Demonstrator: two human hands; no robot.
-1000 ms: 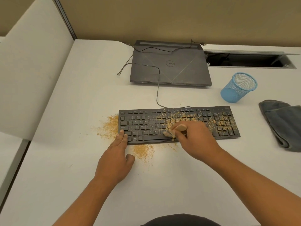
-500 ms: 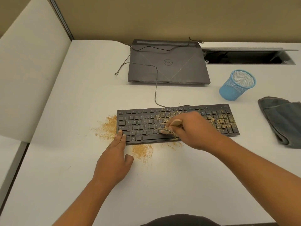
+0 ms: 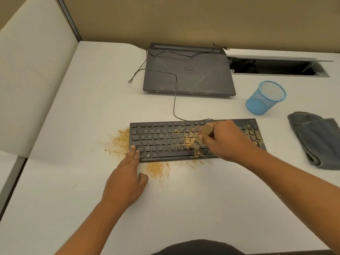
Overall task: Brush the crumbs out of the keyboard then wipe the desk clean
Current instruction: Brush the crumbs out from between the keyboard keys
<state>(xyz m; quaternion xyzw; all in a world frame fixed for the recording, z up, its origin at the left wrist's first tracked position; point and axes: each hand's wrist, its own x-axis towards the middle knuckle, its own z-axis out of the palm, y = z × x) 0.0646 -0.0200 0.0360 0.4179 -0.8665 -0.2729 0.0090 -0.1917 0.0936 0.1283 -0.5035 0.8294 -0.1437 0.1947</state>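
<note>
Now the black keyboard (image 3: 161,140) lies in the middle of the white worktop (image 3: 73,199), its long side facing the person. The right hand (image 3: 226,142) has its grip clamped round the wooden handle of a small brush (image 3: 202,137), with the bristles down on the lower key rows, right of centre. The left hand (image 3: 127,179) lies flat with its grip apart, fingers straight, and the fingertips rest on the keyboard's near left corner.

Tan crumbs (image 3: 119,142) speckle the middle and right keys. They also lie heaped on the worktop just left of the keyboard and in a patch in front of it, beside the left thumb.

A folded grey cloth (image 3: 316,140) lies well to the right. Behind the keyboard are a closed laptop (image 3: 187,74), with a thin cable (image 3: 174,100) running over it, and a blue mesh cup (image 3: 265,98).
</note>
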